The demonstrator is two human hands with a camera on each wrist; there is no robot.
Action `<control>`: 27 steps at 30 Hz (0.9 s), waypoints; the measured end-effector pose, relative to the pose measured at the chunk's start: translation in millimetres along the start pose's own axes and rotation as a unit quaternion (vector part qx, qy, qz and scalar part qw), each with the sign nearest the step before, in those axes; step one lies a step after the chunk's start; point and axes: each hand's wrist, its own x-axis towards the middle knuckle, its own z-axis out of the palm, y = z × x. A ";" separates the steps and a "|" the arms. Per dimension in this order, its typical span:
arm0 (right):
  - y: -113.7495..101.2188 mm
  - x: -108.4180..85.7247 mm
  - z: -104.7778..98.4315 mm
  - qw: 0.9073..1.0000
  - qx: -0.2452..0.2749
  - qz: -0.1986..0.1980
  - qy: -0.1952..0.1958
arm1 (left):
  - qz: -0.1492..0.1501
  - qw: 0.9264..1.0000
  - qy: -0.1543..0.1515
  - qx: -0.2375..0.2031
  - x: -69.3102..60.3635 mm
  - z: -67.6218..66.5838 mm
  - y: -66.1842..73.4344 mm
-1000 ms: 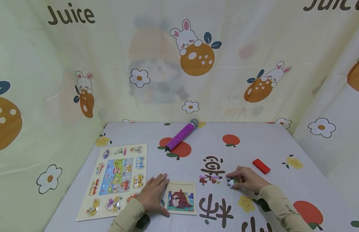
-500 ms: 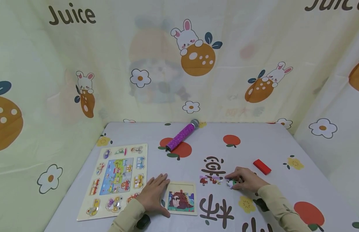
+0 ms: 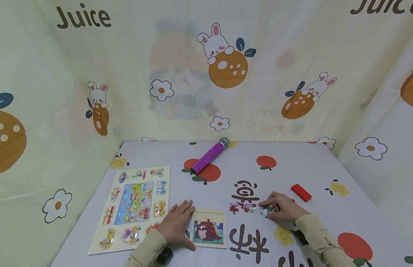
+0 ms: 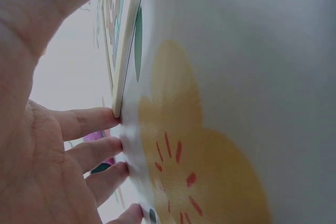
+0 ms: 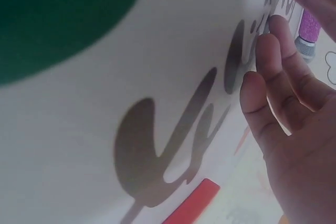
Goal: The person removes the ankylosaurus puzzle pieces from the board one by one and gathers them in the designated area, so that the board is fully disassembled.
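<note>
My left hand [image 3: 177, 225] rests on the table with its fingers spread and straight, touching the left side of a small wooden puzzle tray [image 3: 221, 244]. In the left wrist view, a fingertip meets the tray's edge [image 4: 119, 90]. Brown animal pieces fill the lower part of the tray, while a bare strip shows at its top. To the right, my right hand [image 3: 285, 207] pinches a small white, green and dark puzzle piece [image 3: 267, 211] between thumb and fingers, low over the table. Just left of it lies a joined strip of puzzle pieces [image 3: 242, 207]. The right wrist view mostly hides the pinched piece.
A large wooden vehicle board [image 3: 106, 211] lies at the left, partly behind my left hand. Farther back lies a purple glitter microphone [image 3: 208, 157]. A red block [image 3: 301, 192] sits beyond my right hand. Printed curtains stand at the back and sides.
The puzzle piece in my right hand has turned slightly, and its white part shows less. My left hand, the tray and the strip stay where they were.
</note>
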 end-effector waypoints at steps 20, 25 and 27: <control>-137.1 27.1 48.8 0.991 -0.024 -0.128 -0.010 | -0.008 1.000 -0.007 0.001 2.1 -3.6 1.8; -166.6 35.6 71.3 0.984 -0.084 -0.156 -0.006 | -0.017 1.000 -0.016 -0.010 0.4 -3.2 3.5; -173.5 38.3 79.3 0.982 -0.097 -0.162 -0.003 | -0.018 1.000 -0.017 -0.015 0.0 -3.2 4.0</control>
